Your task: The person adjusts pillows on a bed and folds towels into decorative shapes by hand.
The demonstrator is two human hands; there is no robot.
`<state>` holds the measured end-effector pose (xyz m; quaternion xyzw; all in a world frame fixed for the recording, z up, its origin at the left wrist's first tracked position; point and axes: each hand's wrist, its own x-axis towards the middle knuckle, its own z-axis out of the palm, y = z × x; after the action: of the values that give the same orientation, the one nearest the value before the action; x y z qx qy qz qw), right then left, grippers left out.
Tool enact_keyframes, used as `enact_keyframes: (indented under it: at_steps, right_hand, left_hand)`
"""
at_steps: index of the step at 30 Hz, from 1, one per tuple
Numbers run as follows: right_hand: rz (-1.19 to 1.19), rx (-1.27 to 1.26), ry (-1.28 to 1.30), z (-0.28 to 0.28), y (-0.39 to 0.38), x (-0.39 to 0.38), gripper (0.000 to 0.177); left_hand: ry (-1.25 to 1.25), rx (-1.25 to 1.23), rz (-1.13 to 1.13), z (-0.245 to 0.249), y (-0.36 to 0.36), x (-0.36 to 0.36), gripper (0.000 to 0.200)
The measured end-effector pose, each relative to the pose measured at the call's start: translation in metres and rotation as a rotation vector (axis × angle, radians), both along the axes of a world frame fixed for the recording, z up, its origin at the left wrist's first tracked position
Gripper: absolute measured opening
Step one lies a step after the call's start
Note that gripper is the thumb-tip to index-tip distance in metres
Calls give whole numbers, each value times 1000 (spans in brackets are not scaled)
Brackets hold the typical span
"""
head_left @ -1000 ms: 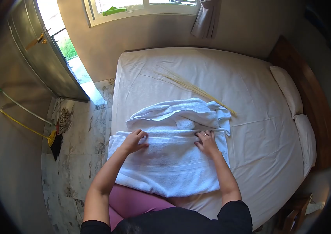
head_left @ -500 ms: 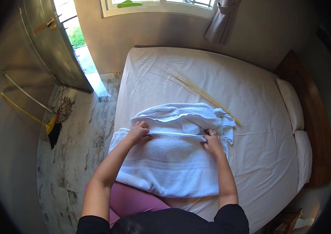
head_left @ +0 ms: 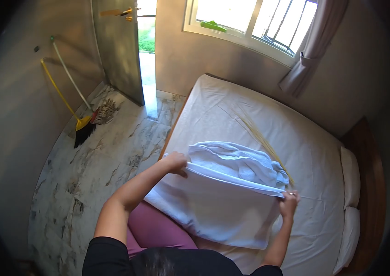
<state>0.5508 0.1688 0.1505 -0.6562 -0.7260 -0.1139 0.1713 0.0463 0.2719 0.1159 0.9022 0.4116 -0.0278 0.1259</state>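
Hands (head_left: 175,163) (head_left: 290,202) spread wider, gripping towel edge (head_left: 234,181).

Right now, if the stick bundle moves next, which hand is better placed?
Right hand, probably: it is closer to the stick bundle. The left hand is farther off. Both hold the white towel, so either would need to let go first.
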Motion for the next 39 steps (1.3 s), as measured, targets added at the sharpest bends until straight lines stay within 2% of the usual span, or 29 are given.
enact_keyframes:
  at_steps: [2, 4, 6, 8, 11, 12, 14, 16, 18, 20, 21, 22, 23, 25, 26, 27, 28, 29, 30, 31, 32, 34, 37, 39]
  right_hand:
    - [-55, 138, -16, 39, -18, -3, 17]
    - [-218, 404, 91, 76, -39, -2, 20]
    - [-340, 590, -135, 106, -59, 27, 26]
    - [-461, 637, -415, 142, -83, 53, 28]
    - [-766, 639, -277, 199, -108, 64, 32]
    - [-721, 729, -306, 207, -109, 92, 30]
    - [-614, 892, -182, 241, -101, 76, 29]
    - [-492, 983, -181, 262, -78, 73, 29]
    - [-385, 982, -149, 279, -40, 53, 27]
    - [-372, 938, 41, 283, 12, 25, 25]
    - [-323, 956, -14, 278, 41, 6, 24]
    - [-306, 957, 38, 273, 65, -21, 22]
    - [-250, 872, 436, 264, 90, -54, 21]
    - [-20, 789, 455, 225, 151, -91, 18]
    - [184, 811, 300, 206, 168, -119, 26]
    - [334, 567, 506, 175, 185, -137, 37]
    - [338, 394, 349, 170, 157, -174, 46]
    - [536, 344, 242, 148, 159, -182, 55]
    - [615, 267, 348, 122, 149, -195, 56]
    - [627, 139, 357, 95, 135, -196, 56]
    - [640, 12, 363, 66, 119, -195, 56]
    - [475, -197, 391, -7, 86, -172, 56]
    - [73, -93, 489, -105, 7, -138, 55]
    - [-124, -11, 484, -136, -56, -128, 53]
  left_hand:
    - [-155, 99, -95, 29, -11, 1, 33]
    - [-368, 119, -158, 55, -24, 12, 32]
    - [-492, 132, -226, 96, -53, 34, 27]
    - [-573, 117, -386, 123, -82, 59, 23]
    - [-652, -16, -553, 133, -128, 96, 22]
    - [-697, -74, -597, 130, -142, 107, 21]
    - [-780, -196, -642, 124, -164, 127, 21]
    - [-874, -321, -647, 123, -181, 137, 20]
    - [-970, -411, -593, 115, -192, 142, 20]
    - [-969, -449, -518, 110, -196, 138, 21]
    - [-967, -467, -479, 107, -196, 134, 22]
    - [-976, -481, -437, 102, -195, 130, 23]
    - [-984, -496, -393, 94, -192, 126, 25]
    - [-1075, -519, -317, 72, -184, 114, 26]
    - [-1111, -487, -242, 54, -177, 106, 26]
    - [-1109, -459, -160, 39, -170, 95, 24]
    - [-1349, -861, 105, 14, -171, 89, 25]
    - [-1308, -874, 320, -8, -167, 77, 31]
    - [-1250, -862, 513, -37, -164, 67, 31]
    - [-1187, -842, 703, -65, -164, 56, 32]
    - [-1138, -866, 731, -93, -168, 44, 32]
    - [-1045, -917, 788, -132, -178, 28, 34]
    - [-1092, -900, 735, -117, -176, 31, 38]
    - [-1060, -872, 693, -112, -180, 35, 40]
